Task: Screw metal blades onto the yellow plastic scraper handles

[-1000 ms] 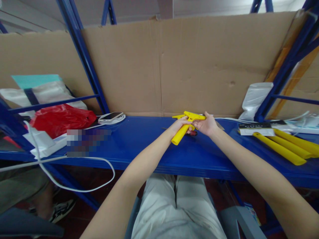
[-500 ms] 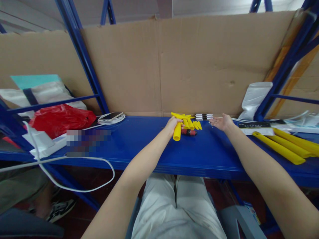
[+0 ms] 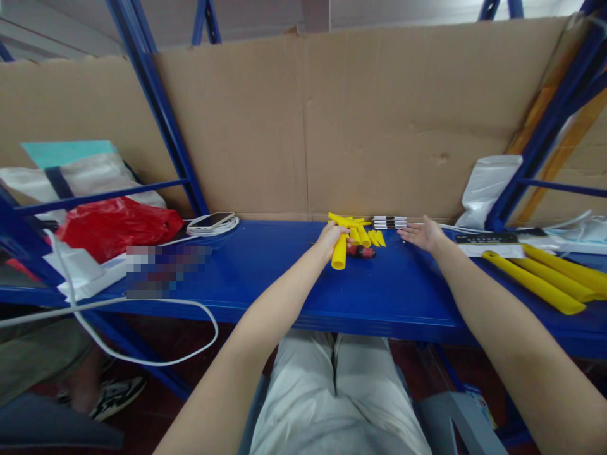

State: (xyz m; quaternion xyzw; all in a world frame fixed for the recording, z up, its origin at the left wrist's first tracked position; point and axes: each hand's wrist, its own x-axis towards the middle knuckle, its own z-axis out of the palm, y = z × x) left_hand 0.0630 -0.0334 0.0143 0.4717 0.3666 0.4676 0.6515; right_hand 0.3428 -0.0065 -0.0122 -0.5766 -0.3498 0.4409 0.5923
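Observation:
My left hand (image 3: 329, 239) is wrapped round a yellow tube (image 3: 339, 256), whose open end points down towards me. Behind and beside it lie several shorter yellow pieces (image 3: 361, 236) and some small pointed yellow pieces (image 3: 377, 238). A tool with a red handle (image 3: 363, 251), which looks like a screwdriver, rests on the table just right of the tube. My right hand (image 3: 423, 236) lies palm up with its fingers stretched out to the left. Close to those fingertips are white-and-black striped sticks (image 3: 389, 222). Small bits at the fingertips are too tiny to make out.
On the right of the blue table (image 3: 265, 272) lie long yellow tubes (image 3: 535, 284) and a black-and-white package (image 3: 488, 243). A phone (image 3: 212, 220) on a coiled cable, a red bag (image 3: 118, 227) and a white power strip (image 3: 102, 277) occupy the left. Cardboard (image 3: 379, 120) stands behind.
Both hands keep nearly the same place, and the left still grips the tube. Small pale bits at the right fingertips show less now. The whole view has shifted slightly.

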